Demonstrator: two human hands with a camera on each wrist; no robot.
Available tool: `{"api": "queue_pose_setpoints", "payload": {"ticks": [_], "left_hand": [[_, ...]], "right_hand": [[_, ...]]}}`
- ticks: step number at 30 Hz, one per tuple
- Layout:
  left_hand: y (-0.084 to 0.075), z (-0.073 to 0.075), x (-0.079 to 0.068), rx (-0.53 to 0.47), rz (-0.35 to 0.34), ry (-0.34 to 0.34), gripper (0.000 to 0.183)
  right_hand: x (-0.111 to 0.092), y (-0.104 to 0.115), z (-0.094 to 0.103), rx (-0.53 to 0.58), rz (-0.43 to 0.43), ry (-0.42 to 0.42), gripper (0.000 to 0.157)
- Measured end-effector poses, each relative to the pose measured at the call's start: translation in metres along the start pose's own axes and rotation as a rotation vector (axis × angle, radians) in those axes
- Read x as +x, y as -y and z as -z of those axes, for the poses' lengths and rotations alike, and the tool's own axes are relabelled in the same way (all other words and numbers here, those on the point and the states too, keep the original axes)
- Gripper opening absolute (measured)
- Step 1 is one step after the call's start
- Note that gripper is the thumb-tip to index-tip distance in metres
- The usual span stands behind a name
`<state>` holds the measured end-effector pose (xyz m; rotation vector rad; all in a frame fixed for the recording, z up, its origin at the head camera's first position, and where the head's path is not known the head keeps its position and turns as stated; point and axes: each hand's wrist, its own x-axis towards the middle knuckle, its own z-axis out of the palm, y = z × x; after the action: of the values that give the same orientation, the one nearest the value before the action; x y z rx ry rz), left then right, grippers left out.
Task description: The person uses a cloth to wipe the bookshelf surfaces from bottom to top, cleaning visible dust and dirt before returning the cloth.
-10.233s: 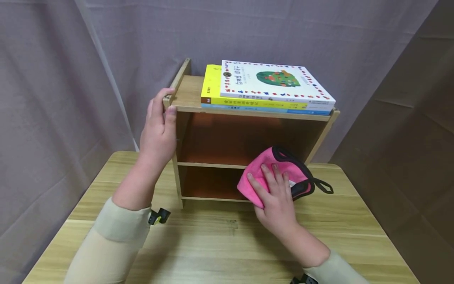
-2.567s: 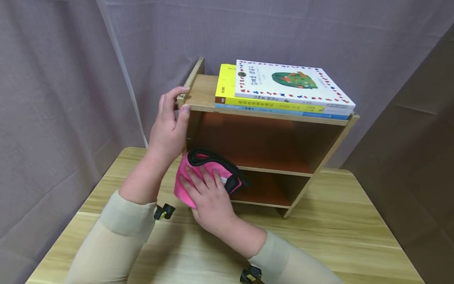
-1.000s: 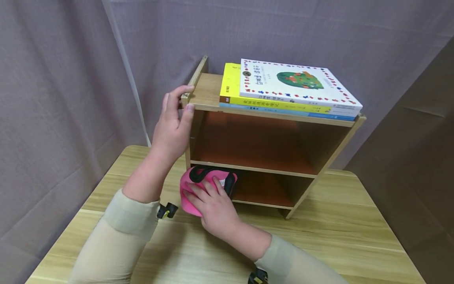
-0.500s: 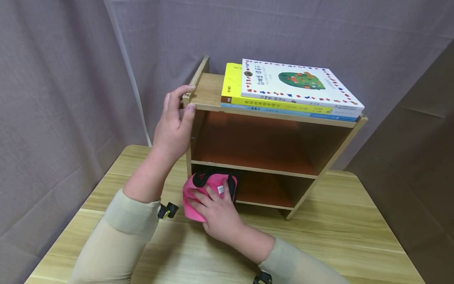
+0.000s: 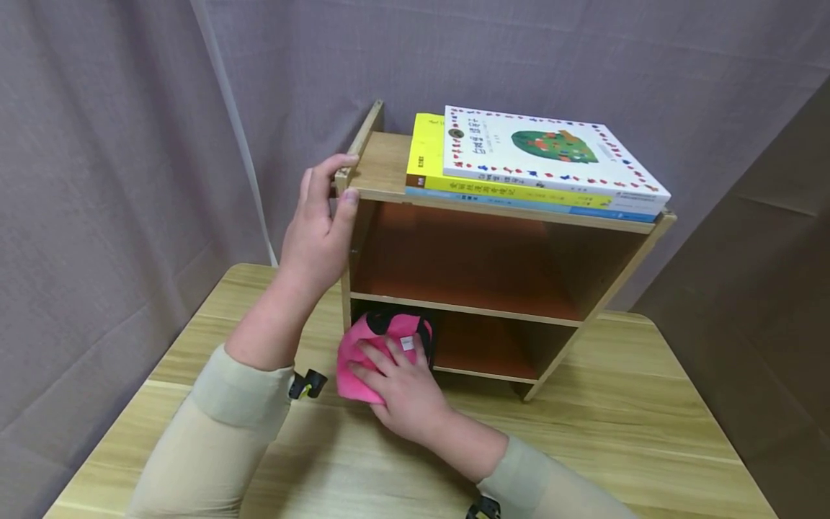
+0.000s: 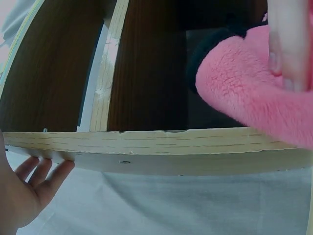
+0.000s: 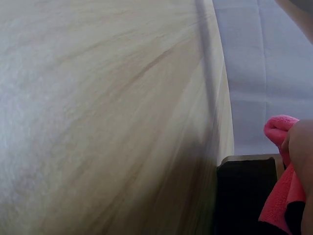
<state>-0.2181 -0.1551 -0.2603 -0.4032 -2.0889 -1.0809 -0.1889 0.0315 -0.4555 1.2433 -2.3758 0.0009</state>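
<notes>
My left hand [image 5: 315, 241] grips the upper left corner of a small wooden bookshelf [image 5: 467, 306], with the thumb at the front edge. Its fingers [image 6: 53, 178] lie along the outer side panel in the left wrist view. At the lower left compartment, my right hand [image 5: 410, 393] holds a pink cleaning cloth [image 5: 355, 357] with black trim and a small white label. The fingers are spread over the cloth, which overlaps the left panel's front edge; the thumb is hidden in the head view. Fluffy pink cloth [image 7: 281, 128] bulges past the hand in the right wrist view.
On the shelf top lies a stack of books: a white book [image 5: 506, 155] over a yellow book [image 5: 424, 155] and a blue book [image 5: 467, 198]. The bookshelf stands on a wooden table [image 5: 603, 425]. Grey curtains [image 5: 292, 58] hang behind and beside it.
Over ten seconds my right hand has carried the cloth from the shelf's right part to its lower left. Lately it has shifted only slightly. My left hand keeps its grip on the corner.
</notes>
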Motion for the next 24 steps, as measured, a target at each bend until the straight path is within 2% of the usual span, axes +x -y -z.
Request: {"api": "queue_pose_setpoints", "payload": {"ticks": [4,12,19,24], "left_hand": [[-0.0006,0.0002,0.0003,-0.002,-0.011,-0.014,0.045],[-0.0025,0.0,0.0008,-0.021,-0.037,-0.022,0.045],[-0.0015,0.0002,0.0006,-0.013,-0.028,-0.022,0.044],[-0.0008,0.0005,0.0001,-0.013,-0.021,-0.011,0.044]], "right_hand": [[0.001,-0.0049,0.0011,0.018,-0.035,-0.015,0.043],[0.0031,-0.0083,-0.0001,0.044,-0.066,0.022,0.038],[0.0053,-0.0098,0.0018,0.034,-0.036,-0.037,0.04],[0.0063,-0.0105,0.0021,0.056,-0.042,-0.05,0.042]]}}
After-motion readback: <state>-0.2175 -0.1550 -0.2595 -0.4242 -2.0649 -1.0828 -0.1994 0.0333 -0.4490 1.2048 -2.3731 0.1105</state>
